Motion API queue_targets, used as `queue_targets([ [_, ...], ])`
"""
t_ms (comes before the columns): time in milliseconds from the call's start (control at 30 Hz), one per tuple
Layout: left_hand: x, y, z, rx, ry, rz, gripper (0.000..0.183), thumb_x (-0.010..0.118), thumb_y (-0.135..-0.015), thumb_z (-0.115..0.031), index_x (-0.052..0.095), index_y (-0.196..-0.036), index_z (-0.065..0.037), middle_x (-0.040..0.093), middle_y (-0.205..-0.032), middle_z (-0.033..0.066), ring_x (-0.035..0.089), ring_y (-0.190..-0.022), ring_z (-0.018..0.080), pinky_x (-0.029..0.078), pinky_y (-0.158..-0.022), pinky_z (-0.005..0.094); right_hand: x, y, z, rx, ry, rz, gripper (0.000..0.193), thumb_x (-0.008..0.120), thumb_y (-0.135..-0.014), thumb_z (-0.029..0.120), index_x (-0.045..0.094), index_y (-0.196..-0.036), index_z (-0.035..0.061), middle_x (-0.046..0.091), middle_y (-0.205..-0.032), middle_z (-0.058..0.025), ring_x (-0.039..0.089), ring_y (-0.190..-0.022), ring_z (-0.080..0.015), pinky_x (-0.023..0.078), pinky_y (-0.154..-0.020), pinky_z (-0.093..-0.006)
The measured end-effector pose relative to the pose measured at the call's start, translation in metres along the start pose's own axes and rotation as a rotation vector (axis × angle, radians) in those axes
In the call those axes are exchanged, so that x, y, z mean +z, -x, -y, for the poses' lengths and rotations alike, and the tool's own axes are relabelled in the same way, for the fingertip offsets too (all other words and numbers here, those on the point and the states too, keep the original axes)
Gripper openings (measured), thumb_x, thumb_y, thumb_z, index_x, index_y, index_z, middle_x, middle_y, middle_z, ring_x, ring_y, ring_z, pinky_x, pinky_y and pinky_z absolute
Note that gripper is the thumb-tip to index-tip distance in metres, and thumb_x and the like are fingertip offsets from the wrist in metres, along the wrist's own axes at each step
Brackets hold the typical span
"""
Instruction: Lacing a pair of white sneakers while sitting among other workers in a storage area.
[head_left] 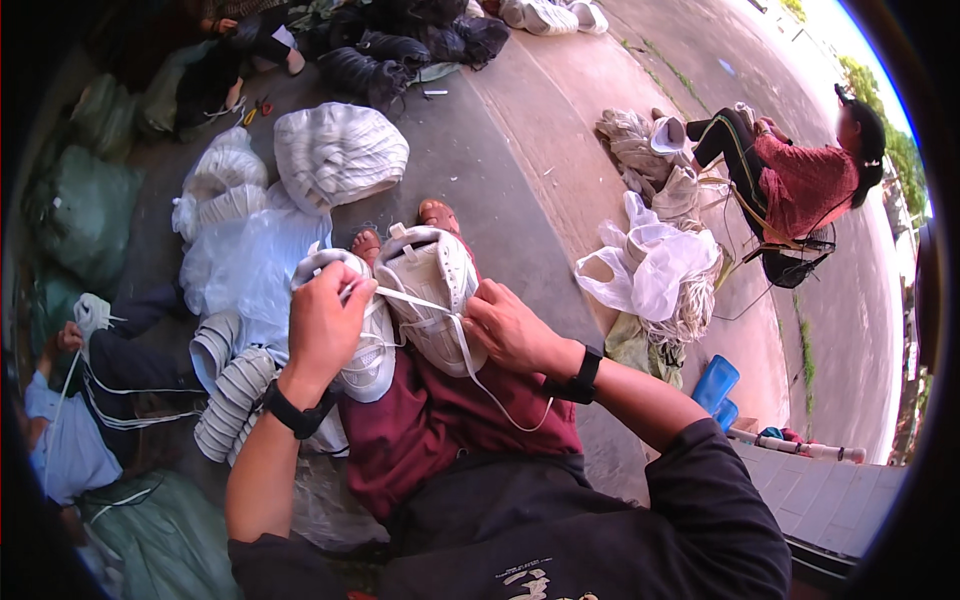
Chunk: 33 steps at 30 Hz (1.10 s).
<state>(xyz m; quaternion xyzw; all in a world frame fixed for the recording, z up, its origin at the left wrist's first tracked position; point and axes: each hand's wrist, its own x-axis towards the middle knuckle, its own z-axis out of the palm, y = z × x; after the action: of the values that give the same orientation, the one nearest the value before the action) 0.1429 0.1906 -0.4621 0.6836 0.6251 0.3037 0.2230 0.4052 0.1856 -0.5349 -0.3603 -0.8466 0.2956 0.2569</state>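
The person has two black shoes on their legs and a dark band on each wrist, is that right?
Not quite: the two shoes are white, not black, as the head view shows. They do rest on the person's legs, with a dark band on each wrist.

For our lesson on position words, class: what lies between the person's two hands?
Head view: a white lace spans left hand to right hand, over a pale shoe.

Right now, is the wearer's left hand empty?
No, the left hand pinches a white shoelace that runs across a white sneaker toward the right hand.
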Motion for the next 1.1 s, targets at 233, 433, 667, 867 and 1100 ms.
queue_targets([
  [233, -0.066, 0.001, 0.046, -0.170, 0.069, -0.209, 0.025, 0.067, -0.093, -0.020, 0.060, -0.082, 0.001, 0.057, -0.066, -0.0011, 0.048, -0.060, 0.0057, 0.038, -0.054, 0.0249, -0.011, 0.008, -0.008, -0.008, 0.042, 0.016, 0.018, 0.058, -0.093, 0.019, 0.054, -0.091, 0.0021, 0.050, -0.093, -0.0157, 0.049, -0.091, -0.0322, 0.043, -0.085, -0.0415],
  [433, -0.125, 0.012, 0.086, -0.096, -0.457, -0.628, 0.020, 0.067, -0.091, -0.017, 0.063, -0.092, 0.002, 0.062, -0.083, 0.0105, 0.060, -0.076, 0.0244, 0.048, -0.072, 0.0362, -0.020, 0.011, -0.010, 0.009, -0.010, 0.020, 0.021, 0.057, -0.094, 0.022, 0.056, -0.092, 0.0014, 0.050, -0.094, -0.0168, 0.049, -0.092, -0.0323, 0.043, -0.086, -0.0418],
  [667, 0.024, 0.022, -0.025, 0.240, -0.110, 0.006, 0.027, 0.075, -0.080, -0.012, 0.069, -0.106, -0.008, 0.060, -0.098, 0.0085, 0.065, -0.084, 0.0293, 0.052, -0.072, 0.0388, -0.017, 0.012, -0.014, 0.024, -0.166, 0.043, 0.027, 0.046, -0.101, 0.023, 0.058, -0.091, 0.0002, 0.049, -0.092, -0.0172, 0.049, -0.092, -0.0323, 0.042, -0.088, -0.0421],
  [867, 0.062, 0.010, -0.025, 0.338, -0.135, 0.243, 0.013, 0.070, -0.084, -0.014, 0.067, -0.094, -0.007, 0.061, -0.094, 0.0083, 0.065, -0.080, 0.0314, 0.052, -0.068, 0.0426, -0.009, 0.010, -0.014, 0.021, -0.220, 0.021, 0.028, 0.043, -0.102, 0.021, 0.059, -0.093, -0.0001, 0.050, -0.093, -0.0166, 0.049, -0.093, -0.0316, 0.042, -0.089, -0.0413],
  [1100, 0.021, -0.025, -0.014, 0.278, -0.163, -0.004, 0.008, 0.065, -0.087, -0.010, 0.062, -0.088, -0.003, 0.061, -0.086, 0.0125, 0.063, -0.080, 0.0342, 0.049, -0.070, 0.0411, -0.016, 0.010, -0.025, 0.030, -0.237, 0.038, 0.028, 0.041, -0.102, 0.020, 0.059, -0.094, -0.0005, 0.050, -0.092, -0.0158, 0.049, -0.093, -0.0311, 0.042, -0.089, -0.0409],
])
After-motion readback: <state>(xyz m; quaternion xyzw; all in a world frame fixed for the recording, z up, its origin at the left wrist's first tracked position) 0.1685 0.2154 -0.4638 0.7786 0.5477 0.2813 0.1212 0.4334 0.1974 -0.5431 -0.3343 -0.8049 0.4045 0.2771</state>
